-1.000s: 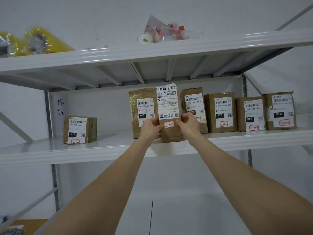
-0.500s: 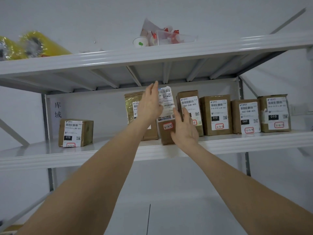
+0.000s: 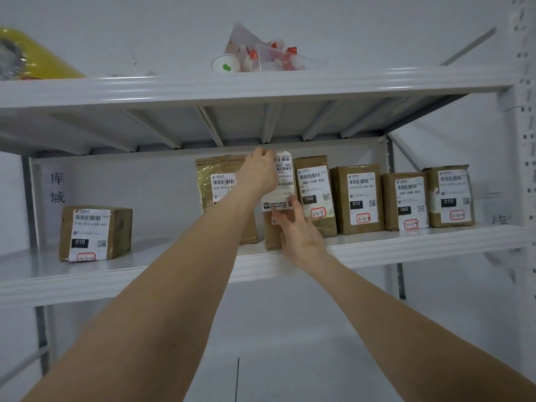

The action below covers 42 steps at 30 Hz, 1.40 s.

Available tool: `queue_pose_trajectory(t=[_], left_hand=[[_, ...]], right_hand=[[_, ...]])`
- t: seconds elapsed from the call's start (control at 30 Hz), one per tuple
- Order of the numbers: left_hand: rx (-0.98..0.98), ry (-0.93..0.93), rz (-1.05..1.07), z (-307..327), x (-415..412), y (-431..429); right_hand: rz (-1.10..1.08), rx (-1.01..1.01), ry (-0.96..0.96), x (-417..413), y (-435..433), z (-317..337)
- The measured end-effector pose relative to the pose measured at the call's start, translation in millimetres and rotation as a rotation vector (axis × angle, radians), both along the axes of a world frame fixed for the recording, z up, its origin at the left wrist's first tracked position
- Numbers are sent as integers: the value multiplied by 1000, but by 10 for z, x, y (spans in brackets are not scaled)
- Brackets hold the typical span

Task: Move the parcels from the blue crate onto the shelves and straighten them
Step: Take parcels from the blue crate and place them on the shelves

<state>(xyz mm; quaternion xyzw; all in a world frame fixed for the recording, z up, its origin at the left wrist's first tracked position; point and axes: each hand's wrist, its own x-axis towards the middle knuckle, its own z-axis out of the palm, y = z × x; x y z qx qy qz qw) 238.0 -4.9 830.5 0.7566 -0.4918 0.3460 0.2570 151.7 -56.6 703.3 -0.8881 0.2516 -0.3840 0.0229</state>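
- right hand (image 3: 300,232), nearest: fingers straight, pressed flat on the parcel (image 3: 282,172) front.
- left hand (image 3: 258,174): grip clamped over its top.
- the parcel already stands on the shelf (image 3: 174,274), between other parcels (image 3: 356,198); likely only straightening is left.
- blue crate out of view.

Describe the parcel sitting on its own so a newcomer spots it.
On the white rack, middle shelf, look far left, near the black wall characters. The squat brown parcel labelled 010 sits alone, apart from the upright row further right.

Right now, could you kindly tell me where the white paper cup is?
Head view: the paper cup sits on the top shelf, near centre, just left of the clear plastic bag.
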Motion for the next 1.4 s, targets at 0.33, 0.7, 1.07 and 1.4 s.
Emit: queue_pose_trajectory(t=[0.33, 0.7, 1.07, 1.4], left_hand=[[54, 30, 40, 16, 227, -206], [66, 40, -55, 26, 226, -200], [-77, 115, -120, -733, -120, 140], [-206, 78, -217, -2159, -485, 489]], right_hand=[[0, -9, -23, 241, -302, 11], [6, 19, -49, 235, -361, 49], [-139, 6, -113, -128, -74, -168], [-132, -50, -222, -477, 158, -1023]])
